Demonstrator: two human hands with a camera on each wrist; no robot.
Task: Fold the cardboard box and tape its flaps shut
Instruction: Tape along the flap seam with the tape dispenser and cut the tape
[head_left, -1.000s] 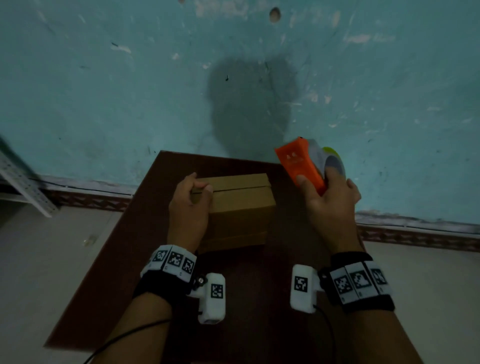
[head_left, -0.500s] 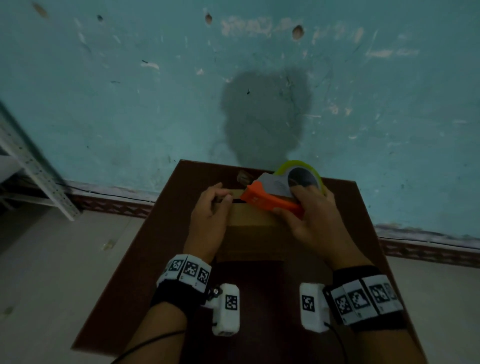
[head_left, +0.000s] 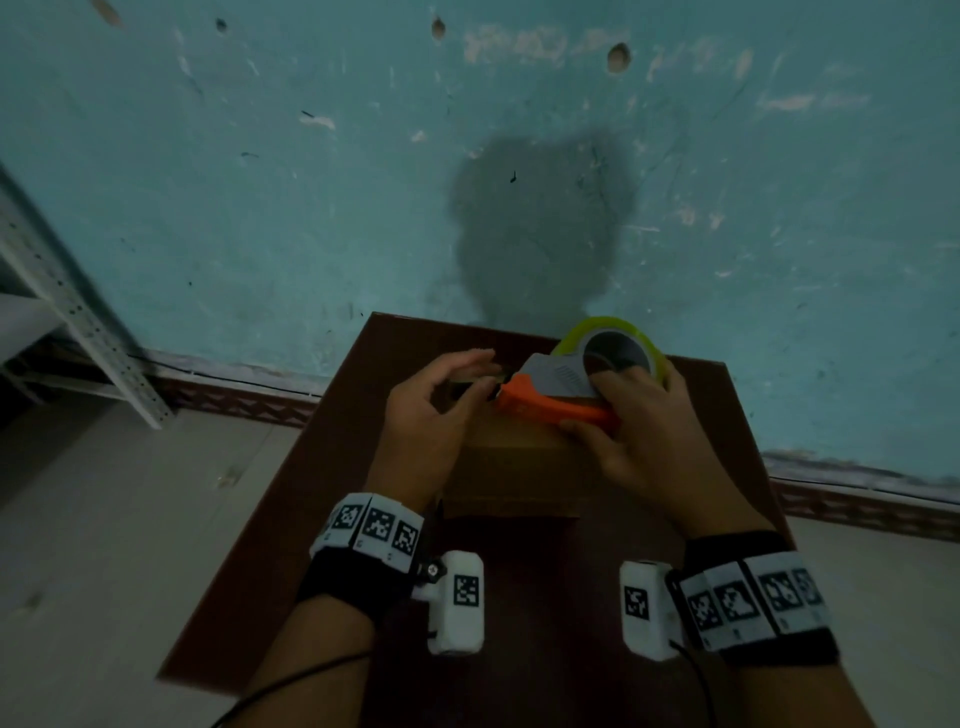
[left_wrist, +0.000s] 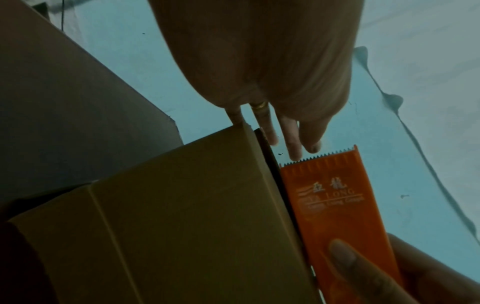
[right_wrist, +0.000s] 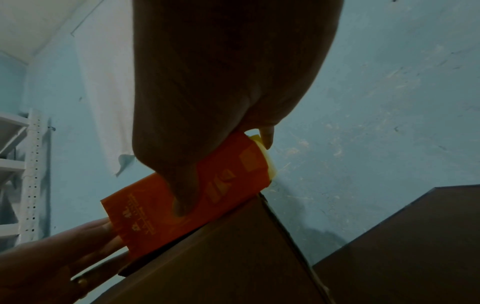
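Right hand: the right hand (head_left: 641, 431) is out over the box, thumb low on the near side, fingers wrapped over the top, clamped on the tape dispenser (head_left: 563, 395).
Left hand: the left hand (head_left: 431, 410) reaches in from the left, fingers fairly straight and a little spread, tips right at the dispenser's nose; it grips nothing.
Box: the cardboard box (head_left: 511, 478) sits on the dark brown counter (head_left: 322, 514) between both wrists, flaps down, just under the hands.
Dispenser: orange body lying across the box top, toothed end pointing left; the yellow-green tape roll (head_left: 608, 332) rides at the far right end.
Left wrist view: shows the saw-tooth edge (left_wrist: 322, 155), printed lettering on the orange plate, and a ring on one left finger; the head view misses all that.
Right wrist view: right thumb (right_wrist: 182, 189) pressed flat on the orange plate.
Far back: blue wall (head_left: 260, 182), metal shelving (head_left: 78, 317) at left.
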